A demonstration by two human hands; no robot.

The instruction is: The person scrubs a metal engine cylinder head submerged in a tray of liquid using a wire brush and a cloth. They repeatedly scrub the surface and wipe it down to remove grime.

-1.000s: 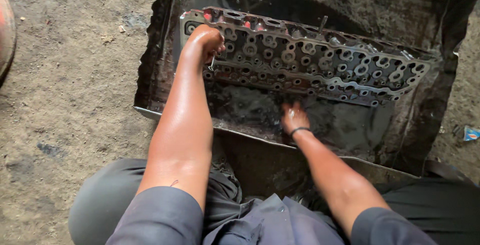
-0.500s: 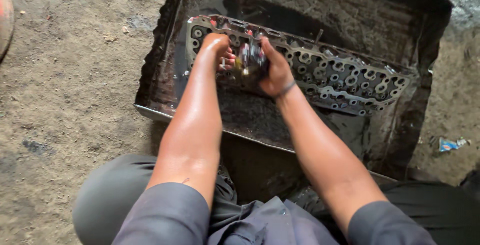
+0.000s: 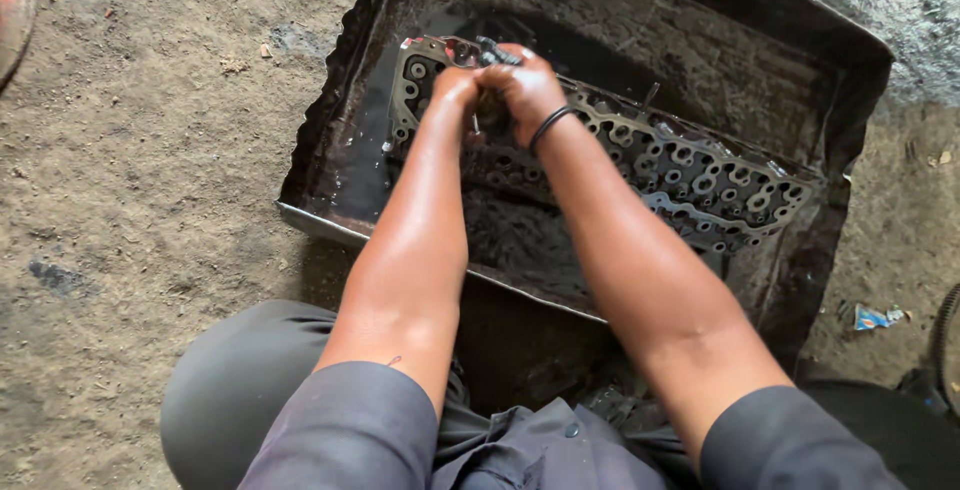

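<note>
Both my left hand [image 3: 455, 85] and right hand [image 3: 520, 85] pinch a small dark part [image 3: 497, 52] over the oily, still grimy engine head [image 3: 690, 175] in the tray [image 3: 330, 220].

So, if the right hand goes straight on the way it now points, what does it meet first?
The right hand points up and to the left, with the left hand close beside it. Straight on it would likely meet the cylinder head's end, then the oily tray wall; depth is unclear.
</note>
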